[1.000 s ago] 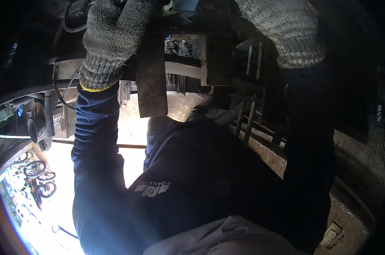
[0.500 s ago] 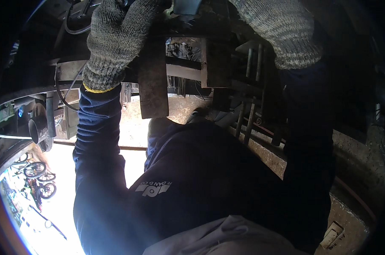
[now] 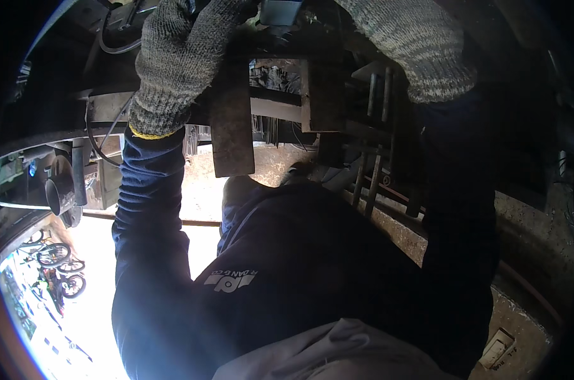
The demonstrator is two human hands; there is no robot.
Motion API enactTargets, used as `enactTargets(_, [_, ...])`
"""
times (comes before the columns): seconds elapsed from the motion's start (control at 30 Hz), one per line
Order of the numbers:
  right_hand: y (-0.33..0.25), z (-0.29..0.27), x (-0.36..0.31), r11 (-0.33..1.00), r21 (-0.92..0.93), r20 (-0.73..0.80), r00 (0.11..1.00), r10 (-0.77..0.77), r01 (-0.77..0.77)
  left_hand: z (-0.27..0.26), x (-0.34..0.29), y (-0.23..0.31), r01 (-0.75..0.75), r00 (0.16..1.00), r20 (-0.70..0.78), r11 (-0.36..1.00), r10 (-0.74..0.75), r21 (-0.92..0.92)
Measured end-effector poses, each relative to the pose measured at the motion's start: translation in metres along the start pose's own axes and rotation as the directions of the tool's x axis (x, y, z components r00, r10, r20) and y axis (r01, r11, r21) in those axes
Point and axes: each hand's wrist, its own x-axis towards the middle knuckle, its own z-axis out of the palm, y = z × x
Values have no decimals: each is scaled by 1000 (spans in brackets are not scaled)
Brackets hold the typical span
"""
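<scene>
Both my hands wear thick grey knitted gloves and reach to the top edge of the head view. My left hand (image 3: 179, 63), with a yellow band at the cuff, is over the dark machine or bench at upper left; its fingertips run out of the picture. Between the hands, at the top edge, sits a small blue-grey metal piece (image 3: 279, 11). My right hand (image 3: 414, 47) stretches inward from the right, and its fingers are cut off by the edge. Whether either hand grips anything is hidden.
A dark flat plate (image 3: 231, 126) hangs down below my left hand. Metal legs and rods (image 3: 372, 177) stand at centre right. A round pipe (image 3: 60, 190) is at the left, with a looped cable (image 3: 97, 142) nearby. Bicycles (image 3: 56, 263) stand in bright light at lower left.
The whole view has shifted very slightly. My left hand sits a little farther right and lower, and my right hand a little farther left; both remain around the same spot.
</scene>
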Motion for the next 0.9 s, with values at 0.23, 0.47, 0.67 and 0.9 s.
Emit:
enactTargets(0.23, [1,-1,-5,994,-71,-28,996,-82,79,-5,10,24,479,875,178,749,-451,-457])
enactTargets(0.47, [7,4,-9,977,-137,-46,985,-168,160,-2,11,25,525,819,204,559,-536,-642])
enactTargets(0.67, [16,12,-17,955,-193,-53,969,-241,227,-9,17,28,540,833,216,666,-509,-515])
enactTargets(0.9, [23,18,-23,942,-200,-13,960,-279,270,-16,27,40,660,724,292,504,-625,-557])
